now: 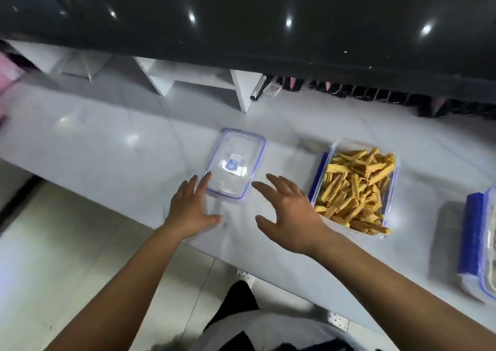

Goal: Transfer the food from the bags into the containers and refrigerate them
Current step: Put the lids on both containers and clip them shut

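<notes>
Clear lid (236, 163), blue label (233, 163) unreadable, between left hand (190, 211) and right hand (298, 216), fingers (203, 184) loose and empty.

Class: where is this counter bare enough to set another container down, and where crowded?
Bare counter lies left of the lid; a narrower strip runs between the filled container and the far-right container. The left hand and right hand crowd the lid.
</notes>
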`<state>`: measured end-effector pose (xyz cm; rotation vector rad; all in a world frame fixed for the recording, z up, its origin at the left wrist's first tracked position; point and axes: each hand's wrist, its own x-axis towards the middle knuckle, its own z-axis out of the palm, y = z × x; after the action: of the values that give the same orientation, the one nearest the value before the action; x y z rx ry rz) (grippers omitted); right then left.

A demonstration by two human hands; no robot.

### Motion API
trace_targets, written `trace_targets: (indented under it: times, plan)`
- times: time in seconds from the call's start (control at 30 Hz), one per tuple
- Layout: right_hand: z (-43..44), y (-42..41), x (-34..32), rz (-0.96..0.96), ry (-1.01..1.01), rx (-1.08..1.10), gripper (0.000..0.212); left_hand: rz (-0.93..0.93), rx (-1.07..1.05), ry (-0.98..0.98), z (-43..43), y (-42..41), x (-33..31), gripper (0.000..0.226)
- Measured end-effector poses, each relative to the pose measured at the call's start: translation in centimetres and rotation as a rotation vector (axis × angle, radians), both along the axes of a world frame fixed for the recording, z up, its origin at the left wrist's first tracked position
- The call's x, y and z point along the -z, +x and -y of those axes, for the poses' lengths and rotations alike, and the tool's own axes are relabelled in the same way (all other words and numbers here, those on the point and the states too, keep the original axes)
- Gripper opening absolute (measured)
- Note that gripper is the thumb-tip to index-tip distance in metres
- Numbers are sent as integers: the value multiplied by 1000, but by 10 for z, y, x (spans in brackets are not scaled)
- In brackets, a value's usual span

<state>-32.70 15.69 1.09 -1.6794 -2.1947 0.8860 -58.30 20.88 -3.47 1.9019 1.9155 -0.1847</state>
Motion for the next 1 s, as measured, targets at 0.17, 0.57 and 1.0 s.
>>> trace_targets:
  times: [0.17, 0.57, 1.0]
  plan:
    - [-31, -62, 41, 79, -278, 202, 94, 124, 126, 50, -52, -37, 28, 129]
    - [-73, -126, 39, -911, -273, 964, 65, 855, 222, 13, -79, -43, 31, 90]
    - [49, -91, -69, -1407, -121, 1092, 91, 1209, 830, -84, 1, 42, -130, 88]
